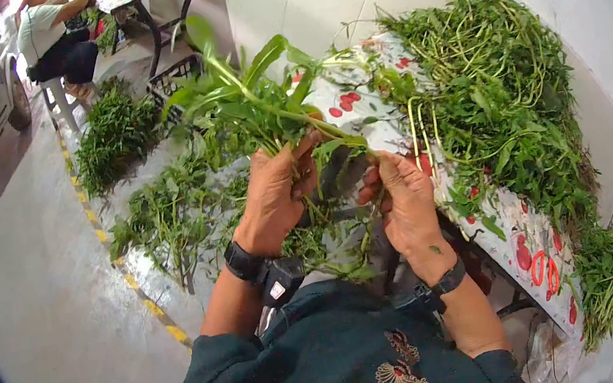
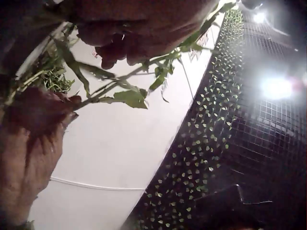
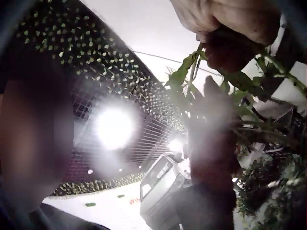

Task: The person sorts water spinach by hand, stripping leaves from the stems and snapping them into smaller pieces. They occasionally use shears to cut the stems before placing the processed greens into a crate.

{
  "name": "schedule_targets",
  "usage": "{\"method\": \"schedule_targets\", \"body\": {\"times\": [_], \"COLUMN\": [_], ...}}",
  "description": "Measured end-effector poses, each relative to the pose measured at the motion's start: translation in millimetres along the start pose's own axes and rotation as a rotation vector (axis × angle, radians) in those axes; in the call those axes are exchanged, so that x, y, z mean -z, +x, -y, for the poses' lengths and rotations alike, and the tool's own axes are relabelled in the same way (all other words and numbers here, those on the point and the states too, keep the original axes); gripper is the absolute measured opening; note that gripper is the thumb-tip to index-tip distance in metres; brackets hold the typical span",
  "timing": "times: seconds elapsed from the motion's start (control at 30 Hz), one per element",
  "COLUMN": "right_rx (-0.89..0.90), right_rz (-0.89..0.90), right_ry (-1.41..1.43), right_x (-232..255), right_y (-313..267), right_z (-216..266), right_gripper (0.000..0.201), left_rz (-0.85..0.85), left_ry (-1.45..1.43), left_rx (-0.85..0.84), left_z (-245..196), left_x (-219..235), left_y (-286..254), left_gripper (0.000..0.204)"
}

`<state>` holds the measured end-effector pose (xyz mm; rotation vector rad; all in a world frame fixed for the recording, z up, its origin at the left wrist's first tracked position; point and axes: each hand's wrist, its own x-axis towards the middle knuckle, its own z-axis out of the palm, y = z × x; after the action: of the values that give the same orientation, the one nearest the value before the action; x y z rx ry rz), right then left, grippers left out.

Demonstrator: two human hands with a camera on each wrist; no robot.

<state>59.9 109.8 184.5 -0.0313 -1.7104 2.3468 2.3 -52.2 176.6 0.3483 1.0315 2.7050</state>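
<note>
In the head view my left hand (image 1: 275, 197) grips a bunch of leafy green stems (image 1: 228, 119), its leaves fanning up and away from me. To its right, my right hand (image 1: 407, 202) pinches the end of one long pale-green stem (image 1: 342, 136) between thumb and fingers. That stem slants across the bunch. The left wrist view shows the stem (image 2: 122, 78) with leaves between both hands, the right hand (image 2: 33, 139) at lower left. From the right wrist, my right hand (image 3: 230, 21) appears above a stem and leaf (image 3: 180, 74), the left hand blurred below.
A table (image 1: 512, 217) with a red-patterned white cover stands on the right, bearing a large heap of greens (image 1: 483, 78) and orange-handled scissors (image 1: 546, 272). More greens (image 1: 115, 131) lie on the floor at left, near yellow-black tape (image 1: 134, 283). Another person (image 1: 54, 39) sits beyond.
</note>
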Motion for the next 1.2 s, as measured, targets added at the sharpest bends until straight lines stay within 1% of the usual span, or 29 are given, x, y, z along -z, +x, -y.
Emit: {"method": "schedule_targets", "body": {"times": [0.03,0.1,0.13,0.17,0.2,0.27,0.3,0.33,0.4,0.43,0.47,0.53,0.57,0.6,0.67,0.7,0.73,0.8,0.83,0.87,0.93,0.97,1.0,1.07,1.1,1.13,1.2], "right_rx": [-0.012,-0.032,-0.04,-0.052,-0.057,0.119,0.341,0.334,0.444,0.439,0.436,0.543,0.511,0.505,0.27,0.288,0.281,0.244,0.18,0.177,0.184,0.014,0.012,-0.048,-0.072,-0.076,0.418], "right_rz": [0.029,0.019,0.015,0.052,0.047,0.013,0.051,0.043,0.131,0.117,0.107,0.187,0.165,0.155,0.113,0.118,0.116,0.101,0.176,0.177,0.397,0.375,0.382,0.304,0.245,0.245,0.26], "right_ry": [0.034,0.054,0.073,0.112,0.118,-0.284,-0.433,-0.428,-0.707,-0.745,-0.742,-0.832,-0.729,-0.725,-0.302,-0.233,-0.23,0.07,0.086,0.088,0.042,0.12,0.124,-0.133,-0.194,-0.185,-1.101], "right_x": [3,7,9,13,14,14,14,12,6,4,4,6,2,1,1,-2,-2,2,7,12,16,17,22,42,45,49,51], "right_y": [-1,-4,-5,-7,-8,-7,-5,-5,-3,0,7,21,24,26,29,26,25,22,21,19,8,-1,-10,-20,-18,-13,6], "right_z": [-10,-21,-25,-27,-31,-36,-35,-26,-1,5,6,6,4,0,-12,-9,-8,-6,-3,-5,-9,-8,-14,-33,-39,-43,-42], "right_gripper": [0.025,0.024,0.024,0.025,0.025,0.029,0.037,0.037,0.046,0.047,0.047,0.039,0.024,0.024,0.013,0.009,0.009,0.013,0.016,0.016,0.014,0.013,0.013,0.01,0.022,0.022,0.042], "left_rz": [0.007,0.046,0.042,0.046,0.05,0.024,0.0,-0.024,0.007,0.019,0.032,0.021,0.004,0.006,0.021,-0.051,-0.057,-0.064,-0.067,-0.07,-0.054,-0.13,-0.135,-0.337,-0.168,-0.172,-0.16], "left_ry": [-0.008,-0.017,-0.014,-0.017,-0.019,0.029,0.069,0.11,0.134,0.13,0.125,0.127,0.124,0.13,0.172,0.164,0.167,0.067,0.055,0.057,0.028,0.055,0.059,0.001,-0.016,-0.007,0.05], "left_rx": [0.023,0.088,0.093,0.054,0.015,0.045,0.067,0.09,0.107,0.074,0.041,0.049,0.046,0.057,0.088,0.11,0.116,0.134,0.116,0.116,0.108,0.07,0.065,-0.123,-0.134,-0.13,-0.051], "left_z": [-1,0,6,14,18,17,16,15,19,25,29,33,35,35,34,31,27,21,18,16,13,12,8,-6,-17,-17,-15], "left_x": [-1,4,6,8,8,7,5,3,1,0,-1,-6,-7,-6,0,-6,-6,-3,-1,6,21,23,31,63,71,73,66], "left_y": [-1,-1,0,2,2,-1,-3,-4,-4,-2,-1,-4,-6,-6,-5,-6,-6,-4,0,5,13,13,19,36,33,31,27], "left_gripper": [0.028,0.029,0.029,0.03,0.03,0.031,0.032,0.032,0.03,0.025,0.019,0.019,0.018,0.018,0.017,0.017,0.017,0.018,0.02,0.02,0.02,0.021,0.021,0.022,0.024,0.024,0.024]}}
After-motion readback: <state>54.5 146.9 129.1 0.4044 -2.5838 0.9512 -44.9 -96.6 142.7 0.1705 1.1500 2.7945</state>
